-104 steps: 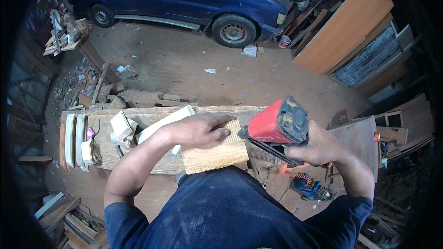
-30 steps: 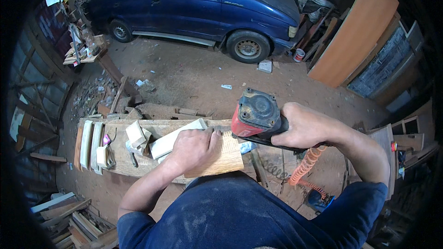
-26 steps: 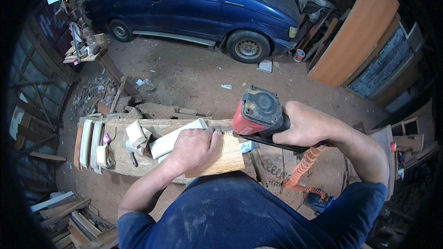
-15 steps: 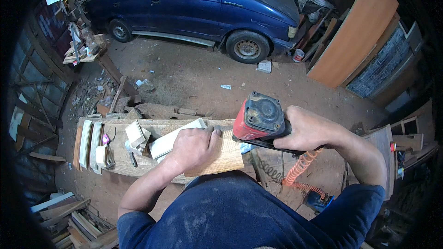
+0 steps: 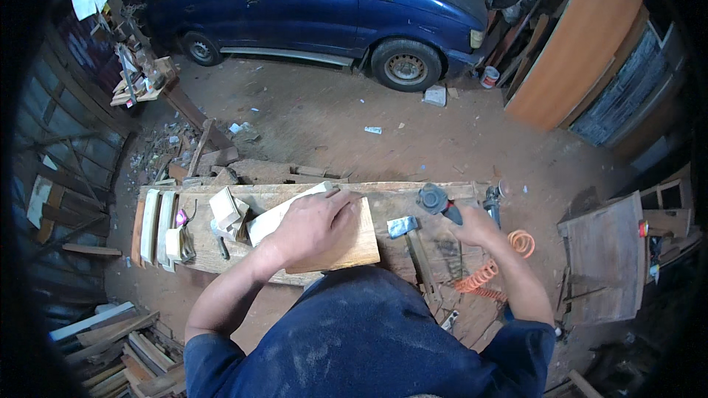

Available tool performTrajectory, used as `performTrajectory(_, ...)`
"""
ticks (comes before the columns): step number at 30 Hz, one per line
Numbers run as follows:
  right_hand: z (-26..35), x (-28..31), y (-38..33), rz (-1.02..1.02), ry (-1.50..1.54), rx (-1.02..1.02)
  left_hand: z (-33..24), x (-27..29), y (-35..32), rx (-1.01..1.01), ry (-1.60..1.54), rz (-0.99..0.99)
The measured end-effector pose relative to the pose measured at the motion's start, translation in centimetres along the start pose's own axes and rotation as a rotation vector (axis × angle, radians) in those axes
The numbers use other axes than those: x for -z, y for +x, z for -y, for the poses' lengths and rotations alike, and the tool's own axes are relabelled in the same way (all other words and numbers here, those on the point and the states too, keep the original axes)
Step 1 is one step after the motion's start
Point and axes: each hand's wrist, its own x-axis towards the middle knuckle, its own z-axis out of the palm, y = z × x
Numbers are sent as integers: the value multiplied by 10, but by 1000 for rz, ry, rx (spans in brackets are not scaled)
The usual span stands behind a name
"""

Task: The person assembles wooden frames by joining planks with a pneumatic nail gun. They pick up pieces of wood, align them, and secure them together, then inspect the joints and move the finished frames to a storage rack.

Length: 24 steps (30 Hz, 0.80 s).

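My left hand (image 5: 313, 222) is closed over the upper edge of a pale wooden board (image 5: 361, 239). A whitish wood strip (image 5: 284, 212) lies against that board, partly under the hand. Over the right part of the bench, my right hand (image 5: 476, 227) grips the handle of a red and black air nail gun (image 5: 436, 199), its dark round cap facing up. An orange coiled air hose (image 5: 483, 274) hangs near the right forearm. Between the hands lies a wooden-handled tool (image 5: 422, 262), a blue and white piece (image 5: 402, 227) at its upper end.
The plank bench (image 5: 394, 195) carries upright wood pieces (image 5: 228, 210), long strips (image 5: 158, 225) and a grey tool (image 5: 493, 203). A blue van (image 5: 295, 18) stands beyond. Scrap wood (image 5: 136, 346) is piled at lower left; a large orange-brown panel (image 5: 579, 44) leans at right.
My right hand has lowered the nail gun away from the board, down toward the bench at the right. My left hand still holds the board. The view has shifted slightly.
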Motion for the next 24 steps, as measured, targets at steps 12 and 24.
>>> performTrajectory(12,-136,-314,41,-266,-203,-312,58,21,-43,491,-313,-71)
performTrajectory(24,-89,-396,31,-321,69,-190,79,29,-56,575,-220,-273)
